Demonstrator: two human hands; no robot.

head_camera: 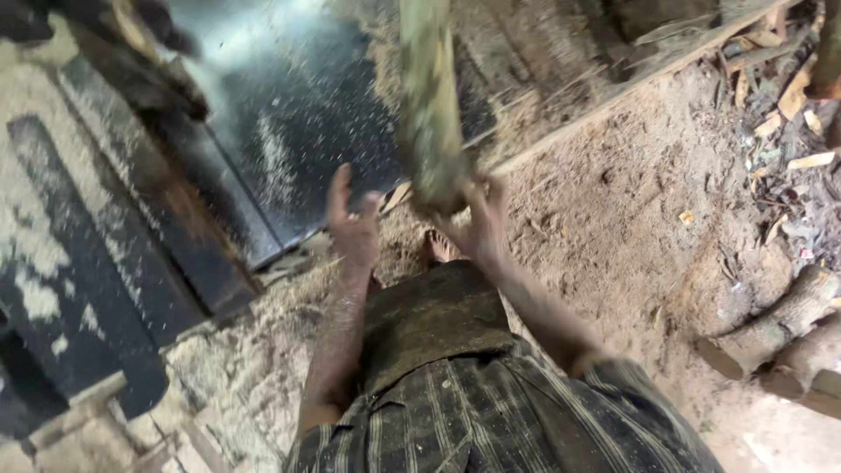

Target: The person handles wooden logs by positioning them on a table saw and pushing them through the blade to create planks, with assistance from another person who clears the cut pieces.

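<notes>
- The dark metal desk [289, 114] of a sawing machine fills the upper left, flat and shiny, dusted with pale sawdust specks; its heavy frame [131, 219] runs down the left side under thicker drifts.
- The sawdust floor [648, 219] spreads to the right, soft and uneven, with wood scraps [788, 96] littered at the far upper right.
- Two short logs [775, 328] lie on the floor at the right edge, close together, well apart from the hands.
- A rough, greenish wooden billet [431, 105] stands nearly upright in the middle, blurred, its lower end at the desk's near edge and its top running out of view.
- The right hand [480, 219] is closed around the billet's lower end, gripping it from below and the side.
- The left hand [353, 226] is just beside the billet, not touching it, fingers spread and released, one finger pointing up.
- A bare foot [441, 248] shows between the forearms, on the sawdust.
- Judging by this: the billet is in hand and raised at the desk's edge but not lying on it. No cut shows on it, so the sawing itself seems ahead, with the logs untouched.
</notes>
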